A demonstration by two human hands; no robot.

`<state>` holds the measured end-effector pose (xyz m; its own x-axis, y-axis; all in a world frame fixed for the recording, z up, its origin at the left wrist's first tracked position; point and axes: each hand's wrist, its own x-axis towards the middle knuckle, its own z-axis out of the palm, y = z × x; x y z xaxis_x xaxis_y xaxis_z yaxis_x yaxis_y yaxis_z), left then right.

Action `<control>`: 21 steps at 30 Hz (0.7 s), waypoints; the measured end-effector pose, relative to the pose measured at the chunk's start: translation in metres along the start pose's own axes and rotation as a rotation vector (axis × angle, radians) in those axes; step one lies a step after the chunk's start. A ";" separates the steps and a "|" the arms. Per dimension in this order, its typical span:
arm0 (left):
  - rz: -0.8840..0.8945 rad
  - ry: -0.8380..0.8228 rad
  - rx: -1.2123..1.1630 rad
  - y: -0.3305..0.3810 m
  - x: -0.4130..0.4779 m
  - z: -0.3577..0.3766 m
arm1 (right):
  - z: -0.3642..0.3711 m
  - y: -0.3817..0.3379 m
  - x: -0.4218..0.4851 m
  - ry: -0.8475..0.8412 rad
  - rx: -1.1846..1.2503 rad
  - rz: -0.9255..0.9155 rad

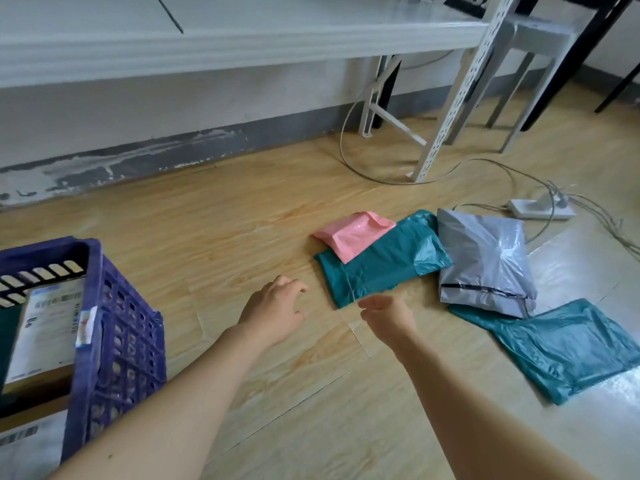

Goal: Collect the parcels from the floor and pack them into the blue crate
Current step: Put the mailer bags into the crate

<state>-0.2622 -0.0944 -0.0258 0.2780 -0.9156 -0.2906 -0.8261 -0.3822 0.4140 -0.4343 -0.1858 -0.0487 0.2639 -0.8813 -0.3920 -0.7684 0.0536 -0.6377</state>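
- Lying flat on the wood-pattern floor (242,216), four soft parcels cluster right of centre. A pink parcel (353,233) overlaps the far corner of a teal parcel (384,265). A grey parcel (485,261) touches that parcel's right edge, and a second teal parcel (568,348) sits nearest the camera, meeting the grey one's near edge.
- The right hand (388,317) reaches in just short of the teal parcel's near corner. Its fingers are straight and slightly apart and grip nothing. Whether the fingertips touch the plastic cannot be told.
- The left hand (277,306) hangs over bare floor just left of that same corner, close to the parcel but not on it. Its fingers are loosely bent and spread, and it holds nothing.
- The blue crate (114,323) stands at the left edge of the view, well apart from the four parcels and on the far side of the left arm. A brown box with a white shipping label (45,330) rests inside it.
- Beyond the parcels, a white power strip (540,209) lies near the grey parcel's far edge, with cables (602,216) trailing from it across the floor.
- A perforated white shelf upright (453,109) and a grey stool (533,39) stand behind, against a scuffed wall base (138,157).
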 end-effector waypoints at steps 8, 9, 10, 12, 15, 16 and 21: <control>0.029 -0.041 -0.003 0.010 0.044 0.022 | 0.015 0.022 0.041 -0.027 0.168 0.073; 0.039 -0.046 -0.005 0.011 0.050 0.024 | 0.017 0.025 0.048 -0.031 0.198 0.095; 0.047 -0.051 -0.009 0.012 0.057 0.026 | 0.019 0.028 0.055 -0.036 0.227 0.119; 0.056 -0.062 -0.017 0.011 0.069 0.030 | 0.022 0.032 0.070 -0.050 0.299 0.179; 0.059 -0.078 -0.022 0.006 0.086 0.037 | 0.030 0.033 0.090 -0.068 0.367 0.239; 0.054 -0.087 -0.022 0.004 0.091 0.039 | 0.033 0.033 0.096 -0.058 0.329 0.225; 0.038 -0.109 -0.015 -0.010 0.114 0.050 | 0.047 0.021 0.126 0.033 -0.180 -0.046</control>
<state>-0.2469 -0.1889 -0.1063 0.1915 -0.9107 -0.3661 -0.8271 -0.3506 0.4394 -0.3894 -0.2741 -0.1427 0.2839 -0.8960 -0.3414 -0.8488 -0.0692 -0.5242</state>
